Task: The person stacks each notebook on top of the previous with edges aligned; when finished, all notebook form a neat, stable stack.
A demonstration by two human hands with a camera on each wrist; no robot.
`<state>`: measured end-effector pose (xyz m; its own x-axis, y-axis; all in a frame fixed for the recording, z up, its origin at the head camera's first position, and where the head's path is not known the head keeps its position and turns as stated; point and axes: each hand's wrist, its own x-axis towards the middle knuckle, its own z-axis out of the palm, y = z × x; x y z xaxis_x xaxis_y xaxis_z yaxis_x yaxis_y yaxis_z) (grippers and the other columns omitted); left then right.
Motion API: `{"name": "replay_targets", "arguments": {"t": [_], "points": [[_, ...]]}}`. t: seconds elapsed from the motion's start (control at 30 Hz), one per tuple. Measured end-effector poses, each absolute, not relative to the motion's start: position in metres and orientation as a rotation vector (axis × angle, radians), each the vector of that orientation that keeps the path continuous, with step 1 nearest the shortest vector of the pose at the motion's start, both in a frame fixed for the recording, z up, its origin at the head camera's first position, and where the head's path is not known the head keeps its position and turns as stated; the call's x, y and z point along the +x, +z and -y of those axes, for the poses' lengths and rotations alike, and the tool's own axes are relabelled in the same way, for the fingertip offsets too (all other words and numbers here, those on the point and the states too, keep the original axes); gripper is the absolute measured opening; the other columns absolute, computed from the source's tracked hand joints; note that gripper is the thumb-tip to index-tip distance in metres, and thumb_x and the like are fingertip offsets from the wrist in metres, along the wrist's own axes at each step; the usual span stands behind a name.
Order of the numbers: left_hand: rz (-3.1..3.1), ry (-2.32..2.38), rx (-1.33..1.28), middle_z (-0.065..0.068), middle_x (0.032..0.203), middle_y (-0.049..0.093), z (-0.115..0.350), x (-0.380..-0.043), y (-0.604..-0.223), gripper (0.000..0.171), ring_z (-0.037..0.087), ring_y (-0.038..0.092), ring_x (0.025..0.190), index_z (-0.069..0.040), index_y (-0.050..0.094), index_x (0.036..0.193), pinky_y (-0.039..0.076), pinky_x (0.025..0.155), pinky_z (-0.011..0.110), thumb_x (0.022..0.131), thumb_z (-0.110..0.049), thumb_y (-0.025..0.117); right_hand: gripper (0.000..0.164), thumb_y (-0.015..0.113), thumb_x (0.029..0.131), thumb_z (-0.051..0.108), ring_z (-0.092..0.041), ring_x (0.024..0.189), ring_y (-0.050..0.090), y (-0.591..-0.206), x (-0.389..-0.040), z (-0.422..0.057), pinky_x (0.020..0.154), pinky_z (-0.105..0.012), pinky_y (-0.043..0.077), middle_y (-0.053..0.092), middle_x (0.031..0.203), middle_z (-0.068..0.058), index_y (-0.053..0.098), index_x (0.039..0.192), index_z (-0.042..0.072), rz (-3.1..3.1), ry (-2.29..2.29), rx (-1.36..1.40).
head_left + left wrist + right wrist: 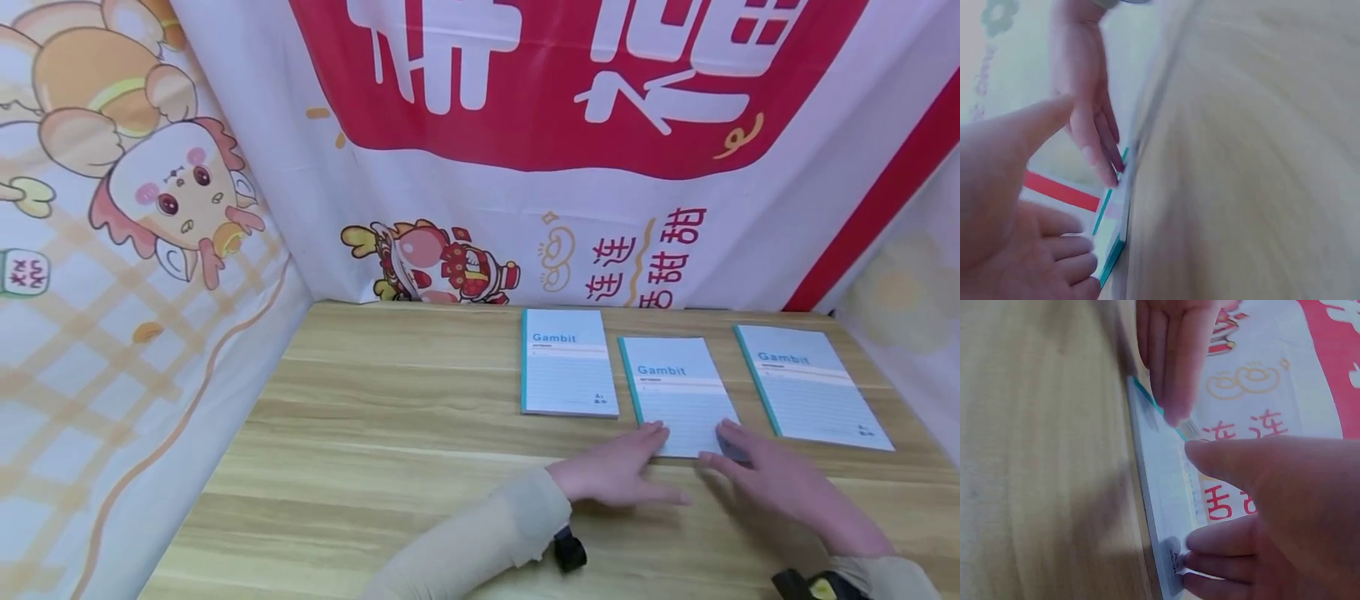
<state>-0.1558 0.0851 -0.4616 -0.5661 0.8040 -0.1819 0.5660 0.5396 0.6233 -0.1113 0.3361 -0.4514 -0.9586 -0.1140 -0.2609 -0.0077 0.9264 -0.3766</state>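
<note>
Between hands (617,472) (787,483), near end of middle notebook (678,396)

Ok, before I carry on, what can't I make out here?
Head view: the middle notebook's lower right corner, hidden by the right hand.
Head view: that cover's smallest print, too small to read.
Left wrist view: part of the left hand, cut off by the left edge.
Left wrist view: the tabletop's grain, blurred.

Wood-grain table (375,433), printed cloth walls (540,162)
</note>
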Motion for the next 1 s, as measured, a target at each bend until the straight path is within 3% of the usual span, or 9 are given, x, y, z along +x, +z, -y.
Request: {"name": "replay_targets", "arguments": {"t": [0.2, 0.33, 0.67, 0.83, 1.0], "points": [[-2.115, 1.480, 0.619, -0.007, 0.153, 0.045, -0.089, -0.154, -0.460, 0.074, 0.009, 0.043, 0.137, -0.014, 0.045, 0.154, 0.039, 0.110, 0.027, 0.092, -0.038, 0.077, 0.085, 0.064, 0.096, 0.057, -0.057, 0.123, 0.049, -0.450, -0.123, -0.343, 0.094, -0.070, 0.045, 0.048, 0.140, -0.037, 0.048, 0.143, -0.012, -2.952, -0.738, 0.014], [-1.996, 1.757, 0.312, -0.007, 0.140, 0.059, -0.094, -0.146, -0.457, 0.062, 0.013, 0.055, 0.127, -0.014, 0.057, 0.144, 0.047, 0.103, 0.028, 0.089, -0.029, 0.081, 0.087, 0.064, 0.095, 0.058, -0.055, 0.121, 0.052, -0.450, -0.129, -0.350, 0.090, -0.067, 0.049, 0.049, 0.139, -0.037, 0.045, 0.144, -0.011, -2.952, -0.826, 0.154], [-1.851, 1.903, 0.098, 0.006, 0.140, 0.060, -0.094, -0.135, -0.460, 0.062, 0.021, 0.057, 0.128, -0.007, 0.055, 0.143, 0.048, 0.104, 0.032, 0.089, -0.020, 0.080, 0.099, 0.065, 0.093, 0.062, -0.053, 0.118, 0.052, -0.455, -0.136, -0.360, 0.085, -0.060, 0.052, 0.050, 0.135, -0.039, 0.033, 0.150, -0.012, -2.830, -0.875, 0.301], [-1.770, 1.977, 0.094, 0.014, 0.140, 0.058, -0.093, -0.135, -0.466, 0.060, 0.026, 0.057, 0.127, 0.000, 0.052, 0.144, 0.049, 0.104, 0.035, 0.091, -0.011, 0.077, 0.095, 0.069, 0.092, 0.059, -0.048, 0.109, 0.053, -0.458, -0.139, -0.361, 0.083, -0.058, 0.051, 0.053, 0.128, -0.038, 0.040, 0.147, -0.012, -2.817, -0.886, 0.301], [-1.762, 1.992, 0.097, 0.014, 0.142, 0.057, -0.092, -0.137, -0.468, 0.057, 0.027, 0.055, 0.129, 0.001, 0.051, 0.144, 0.046, 0.108, 0.039, 0.092, -0.010, 0.074, 0.091, 0.069, 0.092, 0.057, -0.045, 0.104, 0.051, -0.458, -0.142, -0.361, 0.081, -0.055, 0.050, 0.054, 0.125, -0.036, 0.042, 0.147, -0.011, -2.781, -0.885, 0.343]]}}
